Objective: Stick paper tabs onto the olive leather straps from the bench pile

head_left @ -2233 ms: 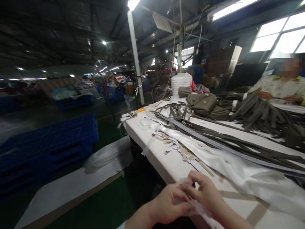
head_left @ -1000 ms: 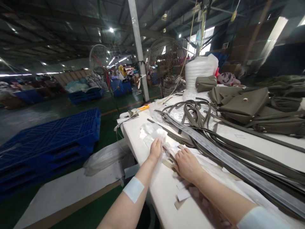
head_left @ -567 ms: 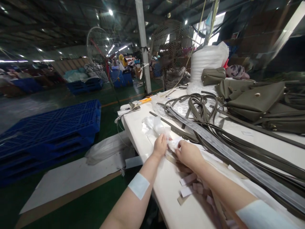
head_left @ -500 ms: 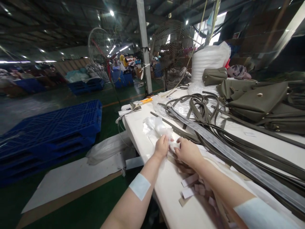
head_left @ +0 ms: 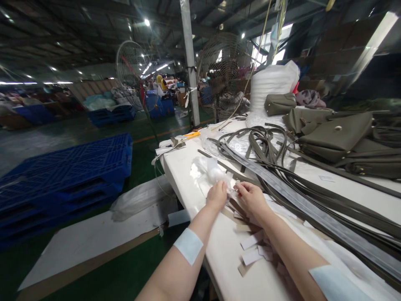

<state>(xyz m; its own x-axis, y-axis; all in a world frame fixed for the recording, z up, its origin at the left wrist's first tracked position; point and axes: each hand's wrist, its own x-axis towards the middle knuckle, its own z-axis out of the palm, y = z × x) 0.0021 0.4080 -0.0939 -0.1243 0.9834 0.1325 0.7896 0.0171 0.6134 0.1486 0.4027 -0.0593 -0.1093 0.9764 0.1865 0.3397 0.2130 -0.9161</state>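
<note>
My left hand (head_left: 218,195) is closed around crumpled translucent plastic film (head_left: 208,169) on the white table (head_left: 184,182). Close on its right, my right hand (head_left: 249,195) pinches at the film's near end; what lies exactly between those fingertips is too small to make out. Below my right wrist lie small paper strips (head_left: 250,256), some white and some tan, in a loose pile. Dark olive straps (head_left: 272,146) run in loops and long lengths just beyond and right of my hands, with a grey plastic-looking strip (head_left: 275,188) over them.
Olive bags (head_left: 335,133) are heaped at the table's right, near a white foam roll (head_left: 272,90). An orange-handled tool (head_left: 191,135) sits by the far left corner. Blue pallets (head_left: 72,167) and a board (head_left: 94,246) are on the left. Fans (head_left: 224,79) and a pole (head_left: 191,62) stand behind.
My hands have shifted slightly right, still at the plastic film. The right hand's fingers have drawn into a pinch. The view has tilted a little.
</note>
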